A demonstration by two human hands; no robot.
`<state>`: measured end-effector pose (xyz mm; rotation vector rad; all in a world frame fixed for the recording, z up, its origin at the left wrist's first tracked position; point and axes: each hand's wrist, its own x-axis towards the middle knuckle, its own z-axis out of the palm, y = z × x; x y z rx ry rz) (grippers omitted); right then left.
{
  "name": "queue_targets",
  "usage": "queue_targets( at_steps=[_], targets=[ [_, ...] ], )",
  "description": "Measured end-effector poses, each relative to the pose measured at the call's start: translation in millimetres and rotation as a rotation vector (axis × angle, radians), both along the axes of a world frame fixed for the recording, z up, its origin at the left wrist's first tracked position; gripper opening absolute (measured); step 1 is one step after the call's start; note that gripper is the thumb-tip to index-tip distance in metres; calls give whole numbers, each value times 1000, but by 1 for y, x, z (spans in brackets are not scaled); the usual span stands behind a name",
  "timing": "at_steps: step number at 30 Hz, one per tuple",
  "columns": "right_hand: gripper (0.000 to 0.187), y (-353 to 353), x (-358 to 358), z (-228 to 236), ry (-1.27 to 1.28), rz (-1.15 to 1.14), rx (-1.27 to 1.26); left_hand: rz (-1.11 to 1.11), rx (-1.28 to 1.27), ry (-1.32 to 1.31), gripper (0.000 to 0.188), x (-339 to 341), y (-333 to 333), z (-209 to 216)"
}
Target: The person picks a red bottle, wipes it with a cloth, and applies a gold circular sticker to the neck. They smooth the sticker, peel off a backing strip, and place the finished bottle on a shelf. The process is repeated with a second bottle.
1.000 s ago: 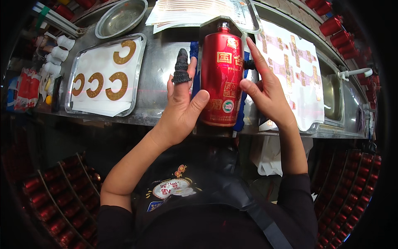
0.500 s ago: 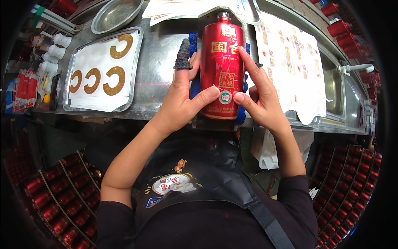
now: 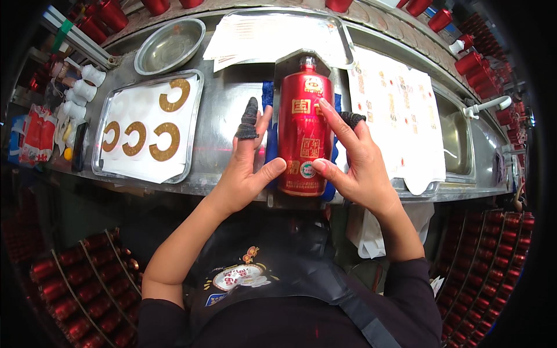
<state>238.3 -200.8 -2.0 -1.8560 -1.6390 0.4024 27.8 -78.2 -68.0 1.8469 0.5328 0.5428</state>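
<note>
A red bottle (image 3: 306, 124) with gold lettering lies on its back in a metal holder over a blue cloth, neck pointing away from me. Low on its front sit a small round green-and-white sticker (image 3: 307, 169) and a gold square mark (image 3: 292, 168). My right hand (image 3: 360, 165) rests on the bottle's right side, thumb at the round sticker, index finger stretched over the front, fingers spread. Left of the bottle, my left hand (image 3: 239, 174) is open, its thumb near the bottle's edge. Dark knitted finger covers are on one finger of each hand.
At left, a tray (image 3: 196, 124) bears gold C-shaped labels on white paper; a metal bowl (image 3: 170, 46) stands behind it. White label sheets (image 3: 400, 116) lie at right beside a sink (image 3: 455, 145) with a white tap (image 3: 487, 108). Racks of red bottles (image 3: 484, 272) flank me below.
My left thumb has come off the bottle's front, uncovering the gold square mark, and its fingers have spread. My right hand stays on the bottle, its fingers more stretched. The view has shifted.
</note>
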Motion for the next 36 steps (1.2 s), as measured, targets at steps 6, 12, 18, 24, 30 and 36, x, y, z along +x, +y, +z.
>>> queue_targets(
  at_steps=[6,12,18,24,30,36],
  targets=[
    [75,8,1,3,-71,-53,-71,-19,549,42,78,13,-3,18],
    [73,13,1,1,-87,-41,-47,-39,562,93,76,16,-3,22],
    [77,10,1,3,-25,-32,-71,-21,577,44,75,17,-4,24],
    [79,18,4,3,-42,-30,-135,-14,611,73,77,24,-1,27],
    [81,16,7,-2,21,-50,-74,12,575,17,79,22,-2,23],
    [81,18,14,-11,-49,-17,-14,2,588,27,81,24,0,17]
  ],
)
